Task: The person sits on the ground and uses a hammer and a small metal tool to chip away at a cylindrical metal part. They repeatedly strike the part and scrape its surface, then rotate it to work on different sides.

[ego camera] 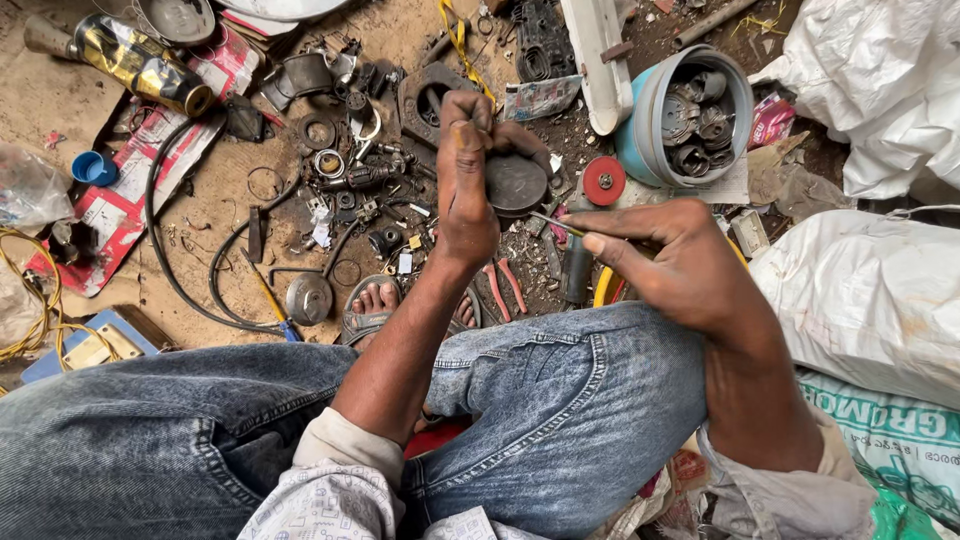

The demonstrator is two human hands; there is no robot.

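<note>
- Denim, faded blue, fills the bottom of my view: the jeans (560,420) over both bent knees, with a sandalled foot (375,305) showing between them.
- White sacks (880,290) sit at three o'clock from my hands, another at one o'clock, both well apart from the work.
- A blue-grey bucket (640,140) full of dark metal parts stands at one o'clock, near the disc.
- My right hand (680,260) is at centre right, fingers pressed together, pinching a thin metal tool (555,222) whose tip points toward nine o'clock and meets the disc's lower edge.
- My left hand (465,185) reaches up toward twelve o'clock, fingers closed round the near rim of a dark round metal disc (515,183), held above the floor clutter.
- A black cable (160,240) loops across the dirt at nine o'clock.
- A red round cap (604,181) lies just beside the disc, at three o'clock from it.
- Red-handled pliers (503,285) lie on the ground at six o'clock from the disc.
</note>
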